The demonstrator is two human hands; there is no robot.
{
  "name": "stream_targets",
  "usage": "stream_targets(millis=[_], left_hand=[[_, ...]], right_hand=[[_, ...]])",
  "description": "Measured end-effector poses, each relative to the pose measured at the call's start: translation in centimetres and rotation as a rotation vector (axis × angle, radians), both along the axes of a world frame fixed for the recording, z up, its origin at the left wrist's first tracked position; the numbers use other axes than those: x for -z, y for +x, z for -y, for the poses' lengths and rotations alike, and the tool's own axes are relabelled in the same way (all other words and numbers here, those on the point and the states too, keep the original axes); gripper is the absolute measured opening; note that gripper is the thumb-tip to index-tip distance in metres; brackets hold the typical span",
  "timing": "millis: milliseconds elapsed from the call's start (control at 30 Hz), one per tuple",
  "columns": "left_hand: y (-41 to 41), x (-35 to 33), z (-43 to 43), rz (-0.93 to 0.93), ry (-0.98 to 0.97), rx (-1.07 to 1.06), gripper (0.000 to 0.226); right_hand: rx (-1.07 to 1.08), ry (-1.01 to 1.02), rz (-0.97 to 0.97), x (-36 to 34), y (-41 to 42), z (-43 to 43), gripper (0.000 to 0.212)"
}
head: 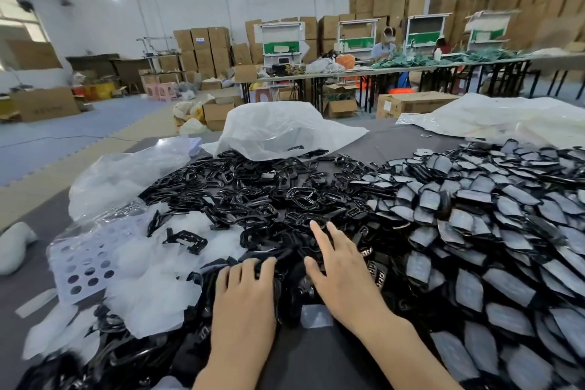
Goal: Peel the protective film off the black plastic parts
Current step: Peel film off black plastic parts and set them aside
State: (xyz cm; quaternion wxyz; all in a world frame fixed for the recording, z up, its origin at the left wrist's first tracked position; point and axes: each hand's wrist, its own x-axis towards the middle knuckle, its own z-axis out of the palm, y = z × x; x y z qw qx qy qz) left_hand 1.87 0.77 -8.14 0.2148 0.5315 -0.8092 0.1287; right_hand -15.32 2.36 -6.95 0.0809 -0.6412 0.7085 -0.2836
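Black plastic parts [269, 196] lie heaped under left hand [245, 290] and right hand [340, 277].

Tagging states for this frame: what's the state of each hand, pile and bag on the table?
bare black parts: no film, loose heap, centre
filmed parts: film on, heaped at right
peeled film: crumpled, piled at left
white bag: slumped, mouth open
left hand: open, resting on bare black parts
right hand: open, fingers spread, holding nothing
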Motion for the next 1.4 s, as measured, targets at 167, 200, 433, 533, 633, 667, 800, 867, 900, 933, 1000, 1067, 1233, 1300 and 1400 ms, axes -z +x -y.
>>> stream_targets(millis=[167, 200, 433, 533, 633, 667, 800, 867, 900, 933, 1000, 1067, 1233, 1300, 1400], left_hand=[[-0.5, -0.1, 1.3, -0.207, 0.038, 0.098, 0.040], [-0.3, -0.2, 1.3, -0.268, 0.046, 0.101, 0.036], [0.2, -1.2, 1.5, -0.747, 0.181, 0.071, 0.030], [0.6, -1.2, 1.7, -0.861, 0.264, 0.083, 0.035], [0.7, -1.3, 1.8, -0.904, 0.256, 0.147, 0.017], [0.7, -1.5, 1.8, -0.916, 0.255, 0.167, 0.014], [0.6, -2.1, 1.6, -1.005, 0.311, 0.203, 0.015], [0.6, -2.0, 1.5, -1.051, 0.374, 0.197, 0.032], [0.5, -2.0, 1.5, -1.076, 0.408, 0.193, 0.039], [0.4, -2.0, 1.4, -1.099, 0.439, 0.190, 0.043], [0.3, -2.1, 1.3, -1.145, 0.470, 0.192, 0.040], [0.2, -2.3, 1.2, -1.214, 0.491, 0.216, 0.027], [0.0, -2.6, 1.3, -1.267, 0.558, 0.216, 0.026], [0.0, -2.5, 1.4, -1.218, 0.565, 0.182, 0.026], [0.1, -2.5, 1.4, -1.180, 0.552, 0.159, 0.023]], right_hand=[[0.091, 0.013, 0.051, -0.6, -0.9, 3.4, 0.057], [0.113, 0.008, 0.046, -0.7, -1.1, 4.2, 0.057], [0.142, 0.033, -0.177, -0.8, -1.8, 7.2, 0.036], [0.119, 0.022, -0.053, -0.8, -2.0, 6.5, 0.032], [0.105, -0.008, 0.159, -1.3, -2.3, 5.2, 0.030], [0.095, -0.030, 0.266, -1.6, -2.4, 4.6, 0.029], [0.053, -0.145, 0.738, -2.3, -3.0, 1.0, 0.031], [0.044, -0.178, 1.005, -2.2, -3.1, -0.2, 0.033], [0.032, -0.185, 1.190, -2.0, -3.1, -0.4, 0.032], [0.015, -0.189, 1.392, -1.8, -3.1, -0.7, 0.029], [-0.005, -0.172, 1.692, -1.4, -3.0, -0.7, 0.022], [-0.039, -0.158, 1.842, -1.0, -3.0, -0.7, 0.028], [-0.069, -0.123, 1.973, -0.9, -2.9, -0.8, 0.034], [-0.070, -0.134, 1.971, -0.8, -3.1, -0.7, 0.039], [-0.098, -0.156, 1.932, -0.8, -2.8, -0.7, 0.043]])
